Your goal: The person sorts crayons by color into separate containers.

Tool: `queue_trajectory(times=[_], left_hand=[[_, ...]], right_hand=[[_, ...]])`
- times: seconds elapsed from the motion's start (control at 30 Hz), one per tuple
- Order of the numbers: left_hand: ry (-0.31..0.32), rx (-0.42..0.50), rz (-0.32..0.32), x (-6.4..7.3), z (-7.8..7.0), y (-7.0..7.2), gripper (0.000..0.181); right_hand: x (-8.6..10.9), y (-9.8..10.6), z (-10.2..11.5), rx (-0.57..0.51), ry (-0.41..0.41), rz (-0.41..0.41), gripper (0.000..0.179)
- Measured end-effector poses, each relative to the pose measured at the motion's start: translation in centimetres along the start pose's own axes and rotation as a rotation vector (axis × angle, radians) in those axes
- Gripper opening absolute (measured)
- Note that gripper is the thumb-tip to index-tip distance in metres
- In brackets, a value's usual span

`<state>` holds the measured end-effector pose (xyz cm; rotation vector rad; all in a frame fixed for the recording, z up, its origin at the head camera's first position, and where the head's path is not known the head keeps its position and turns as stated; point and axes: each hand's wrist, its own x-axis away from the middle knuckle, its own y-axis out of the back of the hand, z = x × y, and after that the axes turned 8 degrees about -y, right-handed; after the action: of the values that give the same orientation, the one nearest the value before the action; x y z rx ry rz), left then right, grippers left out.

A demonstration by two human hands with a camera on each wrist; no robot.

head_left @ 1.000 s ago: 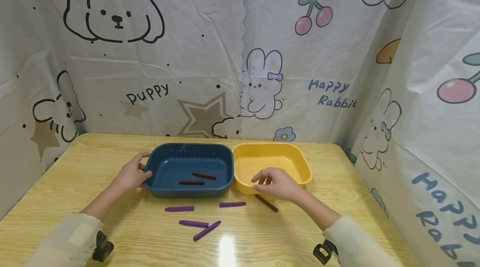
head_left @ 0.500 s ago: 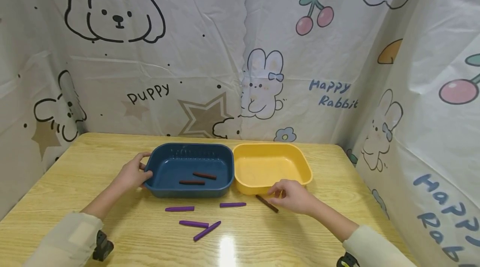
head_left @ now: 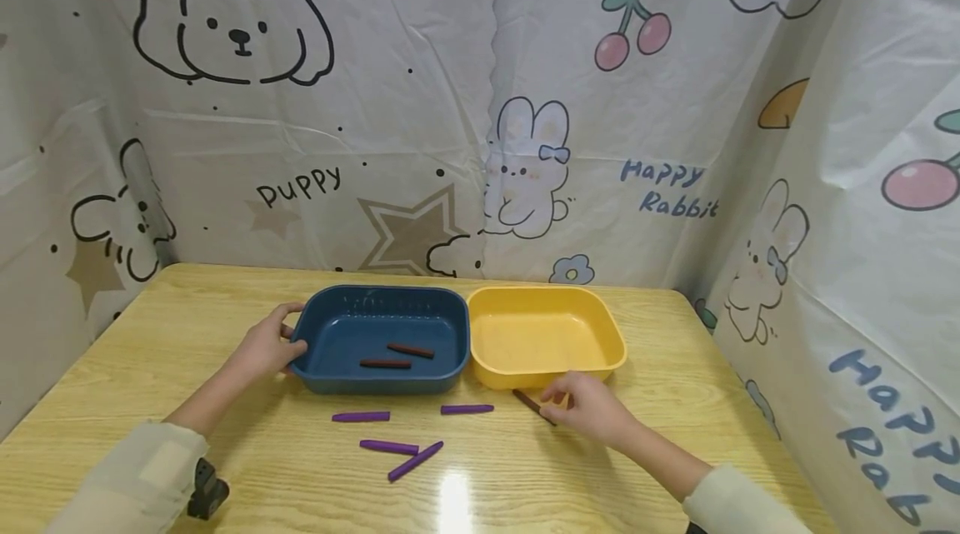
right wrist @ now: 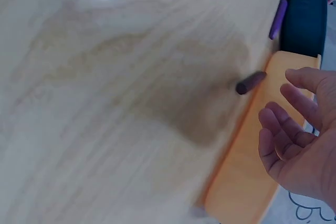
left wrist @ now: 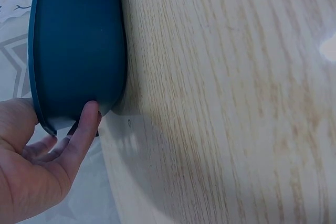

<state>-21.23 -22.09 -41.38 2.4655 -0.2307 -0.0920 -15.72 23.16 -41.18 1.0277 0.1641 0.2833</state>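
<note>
A pale cloth printed with a puppy, rabbits and cherries hangs along the far side and the right and left. Before it stands a yellowish wood-grain table with a bright patch of glare at its near edge. On it, left of the middle, is a dark blue tray, deep and round-cornered. A slightly smaller yellow tray stands right against its right end.

The left hand grips the blue tray's left end, thumb at the rim. The right hand is low by the yellow tray's near side, fingers loosely bent and spread apart, holding nothing in the right wrist view; it hides part of that tray's near right wall.

A slim brown crayon lies on the table at the yellow tray's near wall, slanting from far left to near right. Its near end is flat and round; the right fingertips cover part of it in the head view, and I cannot tell there whether they touch.

Two more dark brown crayons lie inside the blue tray. Nearer, four purple crayons lie on the table: two apart, close to the blue tray, and two nearest that meet or nearly meet.
</note>
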Motion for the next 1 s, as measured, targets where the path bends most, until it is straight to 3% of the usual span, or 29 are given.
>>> queue_trajectory(times=[0.37, 0.73, 1.0], left_hand=[[0.005, 0.0, -0.003, -0.1, -0.1, 0.0, 0.063], [0.017, 0.006, -0.001, 0.1, 0.1, 0.0, 0.062], [0.01, 0.011, -0.004, 0.0, 0.1, -0.1, 0.062]], right_hand=[[0.1, -2.1, -0.5, 0.008, -0.11, -0.084, 0.018], [-0.1, -3.5, -0.1, 0.146, -0.107, -0.101, 0.028], [-0.6, -4.2, 0.1, 0.153, -0.102, -0.097, 0.017]])
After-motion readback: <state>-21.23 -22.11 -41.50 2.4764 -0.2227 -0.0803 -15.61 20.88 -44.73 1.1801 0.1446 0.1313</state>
